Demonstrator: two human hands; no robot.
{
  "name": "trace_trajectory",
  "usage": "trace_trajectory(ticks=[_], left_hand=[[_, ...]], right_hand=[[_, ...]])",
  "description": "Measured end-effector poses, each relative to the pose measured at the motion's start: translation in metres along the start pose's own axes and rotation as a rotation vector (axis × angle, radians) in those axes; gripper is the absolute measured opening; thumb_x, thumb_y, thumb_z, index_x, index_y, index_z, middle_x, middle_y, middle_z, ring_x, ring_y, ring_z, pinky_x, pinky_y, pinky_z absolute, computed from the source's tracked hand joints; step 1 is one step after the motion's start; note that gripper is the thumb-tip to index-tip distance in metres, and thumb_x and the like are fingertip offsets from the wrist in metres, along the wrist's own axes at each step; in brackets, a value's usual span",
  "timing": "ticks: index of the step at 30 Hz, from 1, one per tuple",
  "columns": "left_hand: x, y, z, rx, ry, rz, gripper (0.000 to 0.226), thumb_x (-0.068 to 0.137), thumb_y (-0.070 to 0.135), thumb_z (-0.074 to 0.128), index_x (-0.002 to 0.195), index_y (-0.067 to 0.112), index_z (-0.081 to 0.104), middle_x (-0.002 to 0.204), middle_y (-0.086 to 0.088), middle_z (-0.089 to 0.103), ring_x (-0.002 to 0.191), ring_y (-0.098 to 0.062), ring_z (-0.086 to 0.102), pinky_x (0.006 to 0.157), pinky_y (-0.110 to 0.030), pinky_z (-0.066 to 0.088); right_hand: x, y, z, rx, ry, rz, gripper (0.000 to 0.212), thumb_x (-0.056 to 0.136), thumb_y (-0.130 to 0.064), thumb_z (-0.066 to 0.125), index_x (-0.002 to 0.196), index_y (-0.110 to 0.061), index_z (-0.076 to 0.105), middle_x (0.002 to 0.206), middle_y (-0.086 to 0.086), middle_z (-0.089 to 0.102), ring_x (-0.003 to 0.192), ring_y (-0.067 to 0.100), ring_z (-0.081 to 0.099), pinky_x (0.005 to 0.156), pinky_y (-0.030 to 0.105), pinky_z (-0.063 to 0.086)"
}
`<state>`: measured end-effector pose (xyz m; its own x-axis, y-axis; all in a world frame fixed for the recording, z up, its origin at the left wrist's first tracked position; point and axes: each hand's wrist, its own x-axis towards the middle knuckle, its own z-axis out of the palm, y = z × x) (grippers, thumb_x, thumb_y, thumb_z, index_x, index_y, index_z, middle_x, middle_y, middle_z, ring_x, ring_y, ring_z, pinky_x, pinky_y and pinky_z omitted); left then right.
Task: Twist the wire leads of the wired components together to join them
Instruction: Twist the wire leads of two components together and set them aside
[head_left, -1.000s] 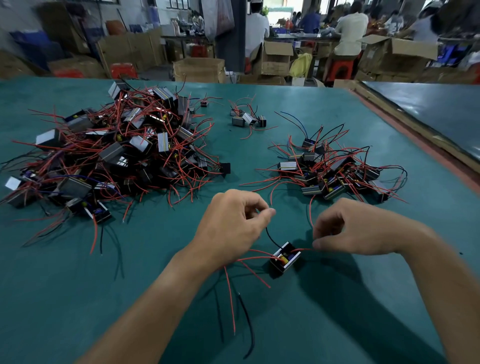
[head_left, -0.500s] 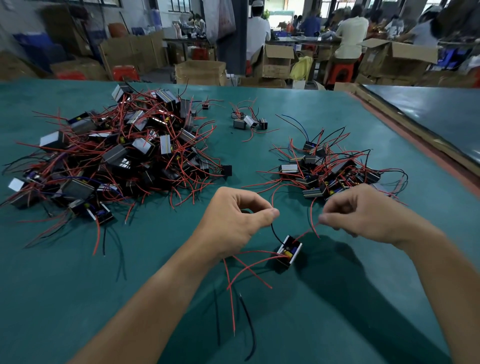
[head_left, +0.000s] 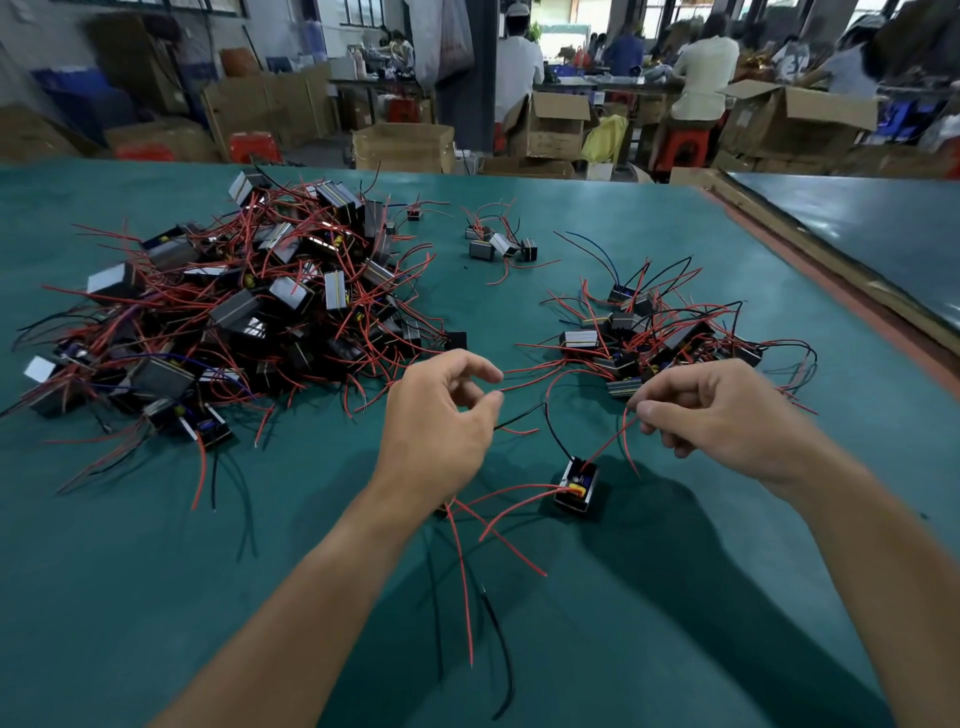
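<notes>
Component (head_left: 576, 486) sits on the tabletop (head_left: 156, 571) between my hands, tilted, open end up and away from me. I count one black lead (head_left: 550, 431) arcing left toward my left hand (head_left: 441, 431), whose grip is loose, fingertips apart. Right hand (head_left: 717, 410) pinches one red lead (head_left: 608, 441) running up-right. Two piles: big (head_left: 234, 322) left, small (head_left: 654, 338) right.
</notes>
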<state>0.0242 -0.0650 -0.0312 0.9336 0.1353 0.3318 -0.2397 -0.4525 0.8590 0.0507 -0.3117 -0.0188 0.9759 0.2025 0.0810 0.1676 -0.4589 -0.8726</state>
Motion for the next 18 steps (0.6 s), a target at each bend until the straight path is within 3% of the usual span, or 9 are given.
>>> trace_trajectory(ticks=[8, 11, 13, 18], left_hand=[[0.007, -0.015, 0.001, 0.057, 0.006, -0.067, 0.011, 0.080, 0.015, 0.078, 0.083, 0.021, 0.069, 0.063, 0.008, 0.066, 0.045, 0.001, 0.047, 0.052, -0.019, 0.042], [0.010, -0.022, 0.000, 0.138, -0.095, -0.133, 0.018, 0.074, 0.028, 0.083, 0.084, 0.026, 0.069, 0.076, 0.011, 0.070, 0.056, 0.005, 0.054, 0.064, -0.022, 0.049], [0.011, -0.025, 0.001, 0.086, -0.172, -0.175, 0.018, 0.074, 0.024, 0.084, 0.082, 0.025, 0.069, 0.075, 0.010, 0.071, 0.064, 0.001, 0.062, 0.070, -0.027, 0.054], [0.009, -0.023, 0.003, 0.033, -0.309, -0.261, 0.018, 0.076, 0.013, 0.081, 0.082, 0.023, 0.068, 0.071, 0.004, 0.074, 0.052, -0.008, 0.061, 0.061, -0.028, 0.053]], right_hand=[[0.002, 0.001, 0.002, 0.083, 0.058, 0.050, 0.016, 0.091, 0.003, 0.061, 0.085, -0.009, 0.070, 0.073, 0.004, 0.076, 0.051, 0.007, 0.059, 0.047, 0.019, 0.050], [0.002, 0.002, 0.002, 0.104, 0.079, 0.057, 0.017, 0.091, 0.001, 0.062, 0.082, -0.009, 0.071, 0.074, 0.005, 0.076, 0.054, 0.007, 0.063, 0.048, 0.018, 0.051], [0.001, 0.001, 0.002, 0.113, 0.089, 0.050, 0.018, 0.090, 0.002, 0.063, 0.080, -0.010, 0.073, 0.075, 0.006, 0.076, 0.057, 0.008, 0.065, 0.049, 0.019, 0.052], [-0.003, -0.005, 0.004, 0.337, 0.041, 0.110, 0.009, 0.090, -0.001, 0.063, 0.087, -0.004, 0.071, 0.086, 0.012, 0.077, 0.065, 0.014, 0.072, 0.050, 0.020, 0.053]])
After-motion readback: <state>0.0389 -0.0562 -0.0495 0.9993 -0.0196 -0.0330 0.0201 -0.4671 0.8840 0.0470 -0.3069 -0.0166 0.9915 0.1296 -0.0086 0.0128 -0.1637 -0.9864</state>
